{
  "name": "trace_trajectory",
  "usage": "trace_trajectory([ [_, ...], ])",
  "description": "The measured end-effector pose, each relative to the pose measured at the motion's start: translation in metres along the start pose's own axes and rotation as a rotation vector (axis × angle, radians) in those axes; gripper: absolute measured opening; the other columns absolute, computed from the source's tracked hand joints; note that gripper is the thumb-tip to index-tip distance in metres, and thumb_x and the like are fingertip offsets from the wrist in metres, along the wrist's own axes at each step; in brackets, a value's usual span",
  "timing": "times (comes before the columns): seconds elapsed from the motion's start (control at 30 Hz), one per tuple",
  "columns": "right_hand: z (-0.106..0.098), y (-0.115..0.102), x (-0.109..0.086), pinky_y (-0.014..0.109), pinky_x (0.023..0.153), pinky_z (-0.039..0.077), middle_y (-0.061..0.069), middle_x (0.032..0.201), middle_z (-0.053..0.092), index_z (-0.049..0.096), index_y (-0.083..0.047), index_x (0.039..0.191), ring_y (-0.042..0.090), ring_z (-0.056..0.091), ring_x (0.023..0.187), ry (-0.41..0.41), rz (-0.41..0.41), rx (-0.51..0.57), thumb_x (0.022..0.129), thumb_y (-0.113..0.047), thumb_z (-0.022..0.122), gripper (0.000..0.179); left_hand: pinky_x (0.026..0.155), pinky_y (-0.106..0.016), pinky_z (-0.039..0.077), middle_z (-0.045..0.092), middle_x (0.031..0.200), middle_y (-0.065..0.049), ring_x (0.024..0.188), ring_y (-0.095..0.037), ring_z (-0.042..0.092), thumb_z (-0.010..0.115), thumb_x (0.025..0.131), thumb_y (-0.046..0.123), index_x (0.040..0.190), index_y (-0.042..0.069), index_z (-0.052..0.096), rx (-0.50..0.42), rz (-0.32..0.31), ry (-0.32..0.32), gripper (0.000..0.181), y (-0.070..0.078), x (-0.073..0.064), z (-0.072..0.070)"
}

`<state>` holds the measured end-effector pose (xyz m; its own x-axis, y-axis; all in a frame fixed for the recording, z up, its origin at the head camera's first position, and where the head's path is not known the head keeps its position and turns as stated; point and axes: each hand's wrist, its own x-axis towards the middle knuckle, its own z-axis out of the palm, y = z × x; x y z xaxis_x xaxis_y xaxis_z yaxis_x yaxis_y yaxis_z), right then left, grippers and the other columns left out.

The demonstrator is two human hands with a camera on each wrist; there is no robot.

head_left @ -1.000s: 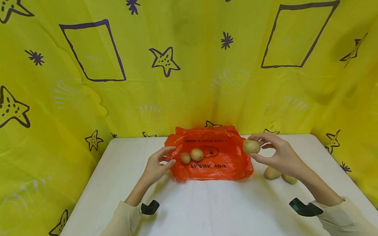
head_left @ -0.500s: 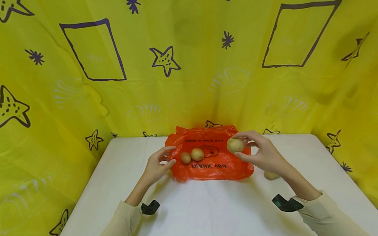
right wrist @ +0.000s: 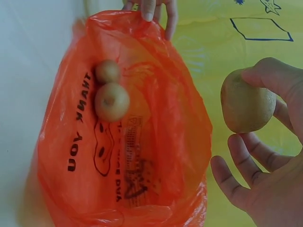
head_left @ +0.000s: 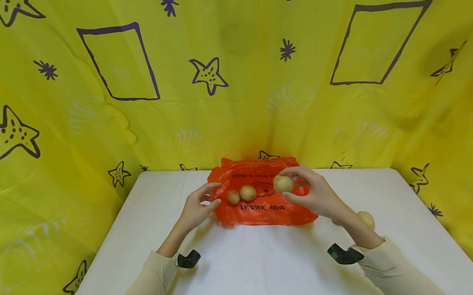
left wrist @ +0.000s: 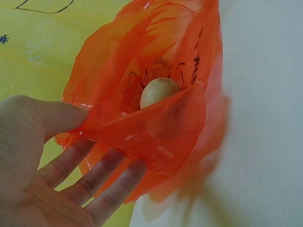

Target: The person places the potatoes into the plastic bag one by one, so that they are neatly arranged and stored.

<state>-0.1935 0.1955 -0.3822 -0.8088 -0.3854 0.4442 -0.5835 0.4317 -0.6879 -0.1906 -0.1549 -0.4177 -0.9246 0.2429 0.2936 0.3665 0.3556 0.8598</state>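
Observation:
A red plastic bag (head_left: 259, 216) lies at the back of the table with its mouth spread. My left hand (head_left: 197, 206) pinches its left rim, thumb on one side and fingers on the other, as the left wrist view shows. Two potatoes rest together inside, a smaller potato (right wrist: 108, 72) and a larger potato (right wrist: 112, 102). Above the bag's right part, my right hand (head_left: 315, 196) holds another potato (head_left: 283, 183) between thumb and fingertips. The right wrist view shows this potato (right wrist: 247, 101) clear of the bag.
On the white table (head_left: 249, 265), right of the bag, lies a potato (head_left: 365, 220) beside my right forearm. Another is mostly hidden behind that arm. A yellow patterned curtain (head_left: 243, 121) hangs behind the table and along both sides.
My right hand has moved left with its potato, from the bag's right edge to above the bag. The left hand has stayed at the rim.

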Motion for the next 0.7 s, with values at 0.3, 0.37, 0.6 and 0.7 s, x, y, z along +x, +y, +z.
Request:
trace_trajectory([
  [0.3, 0.013, 0.006, 0.001, 0.031, 0.084, 0.057, 0.0, 0.118, 0.066, 0.066, -0.015, 0.127, 0.022, 0.065, 0.096, 0.009, -0.015, 0.03, 0.083, -0.004, 0.085, 0.049, 0.071, -0.02, 0.056, 0.068, 0.113, -0.029, 0.095, -0.046, 0.067, 0.068, 0.092, -0.009, 0.131, -0.004, 0.062, -0.008, 0.004, -0.001, 0.039, -0.002, 0.0, 0.001],
  [0.37, 0.016, 0.008, 0.001, 0.033, 0.084, 0.057, 0.001, 0.12, 0.067, 0.066, -0.015, 0.128, 0.023, 0.066, 0.096, 0.009, -0.003, 0.045, 0.084, -0.006, 0.084, 0.048, 0.072, -0.021, 0.056, 0.068, 0.113, -0.029, 0.095, -0.045, 0.067, 0.068, 0.092, -0.008, 0.131, -0.004, 0.062, -0.006, 0.005, -0.002, 0.039, -0.001, 0.0, 0.001],
  [0.6, 0.032, 0.015, 0.0, 0.049, 0.084, 0.057, 0.001, 0.122, 0.066, 0.066, -0.017, 0.129, 0.024, 0.066, 0.097, 0.003, 0.066, 0.109, 0.086, -0.014, 0.084, 0.046, 0.077, -0.032, 0.06, 0.068, 0.113, -0.028, 0.097, -0.043, 0.067, 0.068, 0.092, -0.008, 0.131, -0.004, 0.062, 0.013, 0.009, 0.001, 0.04, 0.002, 0.0, 0.002],
  [0.7, 0.039, 0.02, 0.0, 0.046, 0.083, 0.058, 0.001, 0.121, 0.065, 0.066, -0.019, 0.128, 0.022, 0.066, 0.096, 0.005, 0.095, 0.111, 0.086, -0.016, 0.084, 0.046, 0.079, -0.038, 0.061, 0.068, 0.114, -0.027, 0.097, -0.043, 0.067, 0.068, 0.092, -0.008, 0.131, -0.004, 0.062, 0.016, 0.011, 0.002, 0.04, 0.003, 0.0, 0.002],
])
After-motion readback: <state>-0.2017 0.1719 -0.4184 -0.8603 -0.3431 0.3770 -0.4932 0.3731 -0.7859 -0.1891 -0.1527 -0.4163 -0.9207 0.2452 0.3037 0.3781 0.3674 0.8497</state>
